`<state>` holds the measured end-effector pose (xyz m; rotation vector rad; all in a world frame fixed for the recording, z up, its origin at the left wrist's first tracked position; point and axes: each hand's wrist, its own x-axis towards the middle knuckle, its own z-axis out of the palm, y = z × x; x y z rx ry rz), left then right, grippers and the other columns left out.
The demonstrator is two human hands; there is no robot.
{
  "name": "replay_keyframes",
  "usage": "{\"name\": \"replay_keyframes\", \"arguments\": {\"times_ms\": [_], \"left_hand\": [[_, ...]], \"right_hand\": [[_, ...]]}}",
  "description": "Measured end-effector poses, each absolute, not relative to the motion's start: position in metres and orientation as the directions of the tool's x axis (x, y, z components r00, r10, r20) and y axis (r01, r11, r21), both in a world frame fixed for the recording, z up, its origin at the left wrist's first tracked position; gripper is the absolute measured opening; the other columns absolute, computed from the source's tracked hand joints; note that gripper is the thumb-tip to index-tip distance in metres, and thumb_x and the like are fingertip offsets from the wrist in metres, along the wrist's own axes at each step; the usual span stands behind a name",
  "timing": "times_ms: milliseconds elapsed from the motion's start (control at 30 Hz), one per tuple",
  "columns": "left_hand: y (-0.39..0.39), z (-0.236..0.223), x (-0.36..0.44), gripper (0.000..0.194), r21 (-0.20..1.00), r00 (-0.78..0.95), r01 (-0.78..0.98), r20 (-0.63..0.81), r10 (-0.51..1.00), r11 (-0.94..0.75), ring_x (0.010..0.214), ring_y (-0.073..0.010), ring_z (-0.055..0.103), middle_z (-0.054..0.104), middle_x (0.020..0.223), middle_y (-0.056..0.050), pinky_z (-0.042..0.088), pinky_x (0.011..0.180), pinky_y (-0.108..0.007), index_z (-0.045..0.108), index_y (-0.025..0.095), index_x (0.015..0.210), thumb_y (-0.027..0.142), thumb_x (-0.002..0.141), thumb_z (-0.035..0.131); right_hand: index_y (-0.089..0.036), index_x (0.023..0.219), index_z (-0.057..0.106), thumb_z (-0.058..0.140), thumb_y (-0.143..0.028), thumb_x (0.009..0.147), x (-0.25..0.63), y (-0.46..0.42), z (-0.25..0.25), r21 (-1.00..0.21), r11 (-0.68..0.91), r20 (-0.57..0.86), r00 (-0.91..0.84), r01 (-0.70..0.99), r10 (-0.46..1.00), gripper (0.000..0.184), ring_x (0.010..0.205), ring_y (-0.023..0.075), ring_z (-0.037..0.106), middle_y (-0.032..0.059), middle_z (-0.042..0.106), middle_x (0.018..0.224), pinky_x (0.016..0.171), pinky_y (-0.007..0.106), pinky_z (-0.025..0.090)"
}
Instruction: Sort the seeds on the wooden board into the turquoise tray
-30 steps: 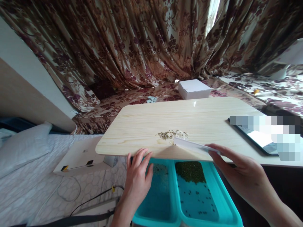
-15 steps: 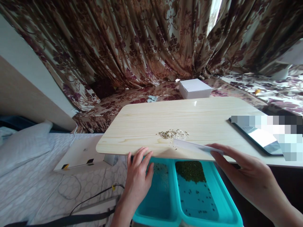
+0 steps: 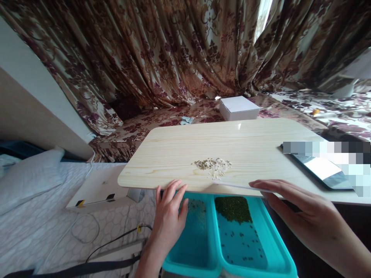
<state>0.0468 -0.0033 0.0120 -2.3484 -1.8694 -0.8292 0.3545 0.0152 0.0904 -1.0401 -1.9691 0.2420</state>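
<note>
My right hand pinches one end of a thin white strip, seen nearly edge-on along the near edge of the pale wooden table. Beyond the strip lies a small spread of mixed bits, dark greenish-brown seeds to the left and whitish flakes to the right. My left hand has its fingers apart, their tips resting on the table's near edge. Below that edge sits a turquoise two-part tray. Its right part holds a dark green heap and scattered seeds; a few pale bits show in the left part.
A dark tablet-like device, partly pixelated, lies on the table's right side. Behind the table stand a white box and a small folded cloth. Cables and a white case are at the left.
The white strip has moved toward me, from beside the pile to the table's near edge. A few whitish flakes now trail nearer the edge. My left hand has stayed put.
</note>
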Motion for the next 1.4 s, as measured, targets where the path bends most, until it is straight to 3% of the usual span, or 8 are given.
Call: {"name": "replay_keyframes", "arguments": {"times_ms": [167, 267, 400, 500, 600, 833, 1167, 1400], "left_hand": [[-0.004, 0.012, 0.046, 0.036, 0.294, 0.143, 0.914, 0.414, 0.899, -0.281, 0.135, -0.0283, 0.055, 0.063, 0.141, -0.013, 0.026, 0.121, -0.059, 0.062, 0.023, 0.132, 0.022, 0.101, 0.045], [-0.004, 0.011, 0.046, 0.035, 0.293, 0.145, 0.914, 0.412, 0.9, -0.281, 0.135, -0.0282, 0.055, 0.064, 0.141, -0.013, 0.026, 0.121, -0.059, 0.062, 0.023, 0.132, 0.022, 0.102, 0.045], [-0.004, 0.01, 0.045, 0.036, 0.293, 0.146, 0.913, 0.416, 0.897, -0.285, 0.135, -0.0273, 0.055, 0.063, 0.142, -0.013, 0.026, 0.121, -0.059, 0.061, 0.023, 0.133, 0.02, 0.101, 0.044], [-0.004, 0.01, 0.046, 0.036, 0.29, 0.144, 0.914, 0.423, 0.895, -0.284, 0.135, -0.0272, 0.055, 0.063, 0.141, -0.013, 0.026, 0.121, -0.059, 0.061, 0.023, 0.133, 0.019, 0.101, 0.045], [-0.004, 0.011, 0.047, 0.036, 0.283, 0.145, 0.916, 0.427, 0.893, -0.284, 0.135, -0.0272, 0.055, 0.064, 0.141, -0.013, 0.027, 0.12, -0.059, 0.061, 0.023, 0.133, 0.019, 0.1, 0.045], [-0.004, 0.013, 0.047, 0.038, 0.274, 0.143, 0.921, 0.424, 0.894, -0.277, 0.135, -0.0279, 0.056, 0.063, 0.141, -0.013, 0.028, 0.12, -0.059, 0.062, 0.022, 0.133, 0.018, 0.099, 0.045], [-0.005, 0.013, 0.048, 0.038, 0.289, 0.136, 0.919, 0.406, 0.904, -0.267, 0.136, -0.0274, 0.054, 0.062, 0.142, -0.014, 0.026, 0.121, -0.06, 0.061, 0.022, 0.133, 0.017, 0.1, 0.044], [-0.005, 0.014, 0.049, 0.038, 0.278, 0.136, 0.92, 0.433, 0.891, -0.275, 0.134, -0.0281, 0.056, 0.064, 0.141, -0.013, 0.029, 0.12, -0.058, 0.063, 0.022, 0.132, 0.016, 0.098, 0.047]], "right_hand": [[-0.034, 0.128, 0.069, 0.058, -0.017, 0.095, 0.365, 0.004, 0.098, -0.329, 0.732, 0.607, -0.46, 0.596, 0.648, 0.04, 0.103, 0.0239, 0.076, 0.0028, 0.078, 0.119, 0.085, 0.033, 0.064], [-0.034, 0.134, 0.066, 0.053, -0.021, 0.099, 0.361, -0.001, 0.099, -0.214, 0.749, 0.622, -0.504, 0.627, 0.599, 0.04, 0.106, 0.0258, 0.074, 0.0034, 0.078, 0.12, 0.086, 0.037, 0.063], [-0.028, 0.124, 0.071, 0.045, -0.024, 0.103, 0.351, -0.001, 0.104, -0.043, 0.752, 0.664, -0.544, 0.657, 0.513, 0.034, 0.097, 0.0245, 0.074, 0.0065, 0.079, 0.11, 0.08, 0.038, 0.061], [-0.022, 0.116, 0.074, 0.046, -0.018, 0.1, 0.34, 0.004, 0.114, 0.045, 0.779, 0.609, -0.635, 0.625, 0.475, 0.033, 0.089, 0.0236, 0.073, 0.0088, 0.079, 0.102, 0.07, 0.036, 0.061], [-0.019, 0.108, 0.075, 0.043, -0.013, 0.098, 0.33, 0.007, 0.121, 0.101, 0.777, 0.569, -0.677, 0.621, 0.467, 0.035, 0.086, 0.0235, 0.072, 0.0103, 0.079, 0.097, 0.071, 0.036, 0.061], [-0.018, 0.096, 0.075, 0.041, -0.006, 0.096, 0.309, 0.006, 0.112, 0.126, 0.758, 0.561, -0.676, 0.64, 0.478, 0.036, 0.072, 0.0208, 0.064, 0.0092, 0.074, 0.085, 0.064, 0.035, 0.054], [-0.016, 0.088, 0.07, 0.049, -0.003, 0.092, 0.298, 0.008, 0.099, 0.13, 0.752, 0.515, -0.693, 0.646, 0.505, 0.025, 0.068, 0.0191, 0.058, 0.0053, 0.065, 0.077, 0.062, 0.033, 0.047], [-0.02, 0.089, 0.072, 0.038, -0.01, 0.099, 0.319, -0.001, 0.105, 0.183, 0.767, 0.537, -0.716, 0.615, 0.446, 0.037, 0.067, 0.0209, 0.062, 0.0071, 0.073, 0.08, 0.062, 0.036, 0.05]]}}
